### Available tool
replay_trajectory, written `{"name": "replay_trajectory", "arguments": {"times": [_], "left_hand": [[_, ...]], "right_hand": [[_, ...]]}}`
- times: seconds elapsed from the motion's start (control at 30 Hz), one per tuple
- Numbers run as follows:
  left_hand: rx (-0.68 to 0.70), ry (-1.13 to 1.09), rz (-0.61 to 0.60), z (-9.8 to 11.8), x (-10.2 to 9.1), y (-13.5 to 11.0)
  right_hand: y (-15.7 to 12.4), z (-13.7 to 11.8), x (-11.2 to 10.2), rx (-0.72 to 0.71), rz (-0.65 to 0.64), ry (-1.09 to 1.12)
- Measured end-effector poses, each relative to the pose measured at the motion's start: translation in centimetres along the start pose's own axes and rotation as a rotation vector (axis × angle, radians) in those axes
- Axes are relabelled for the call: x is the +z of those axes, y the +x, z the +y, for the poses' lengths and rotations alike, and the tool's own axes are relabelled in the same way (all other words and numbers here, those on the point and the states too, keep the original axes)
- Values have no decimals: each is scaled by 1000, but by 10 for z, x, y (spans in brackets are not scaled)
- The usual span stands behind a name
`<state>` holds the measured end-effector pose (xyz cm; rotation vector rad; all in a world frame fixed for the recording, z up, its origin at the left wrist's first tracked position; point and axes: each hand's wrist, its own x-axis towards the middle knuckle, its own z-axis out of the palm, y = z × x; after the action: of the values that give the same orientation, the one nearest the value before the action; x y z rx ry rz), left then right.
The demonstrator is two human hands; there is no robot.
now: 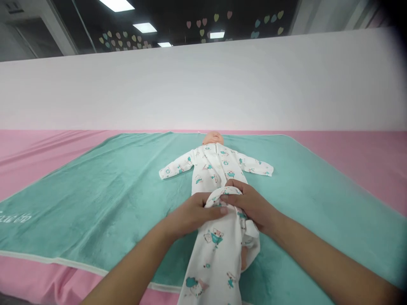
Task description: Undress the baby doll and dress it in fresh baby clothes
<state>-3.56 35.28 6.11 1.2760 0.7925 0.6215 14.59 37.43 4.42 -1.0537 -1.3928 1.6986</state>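
A baby doll (213, 138) lies on its back on a teal blanket (104, 190), head away from me. It wears a white printed sleepsuit (216, 163) with both sleeves spread out flat. My left hand (190, 214) and my right hand (251, 202) are both closed on bunched sleepsuit fabric at the doll's waist. The lower part of the suit (213, 258) hangs toward me over the blanket's near edge. A bit of the doll's bare leg (244, 258) shows at the suit's open side.
The teal blanket covers a pink sheet (38, 156) on a wide flat surface. A white partition wall (203, 84) rises right behind it. Above the wall are ceiling lights and paper hearts (203, 23).
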Motion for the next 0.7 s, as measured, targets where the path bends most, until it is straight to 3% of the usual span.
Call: {"name": "replay_trajectory", "arguments": {"times": [0.13, 0.27, 0.4, 0.53, 0.63, 0.7], "left_hand": [[46, -377, 48, -11, -2, -2], [78, -436, 91, -10, 4, -3], [77, -318, 118, -3, 7, -5], [90, -65, -63, 6, 6, -8], [71, 114, -66, 10, 8, -9], [56, 112, -47, 9, 9, -9]], "right_hand": [[-6, -13, 1, -14, -159, -186], [-16, -26, 5, 3, -363, -378], [-17, -19, 6, -43, -245, -373], [-14, -7, 2, -13, -147, -58], [-16, -4, -2, 9, -128, 121], [-17, -4, -5, 19, -134, 143]]}}
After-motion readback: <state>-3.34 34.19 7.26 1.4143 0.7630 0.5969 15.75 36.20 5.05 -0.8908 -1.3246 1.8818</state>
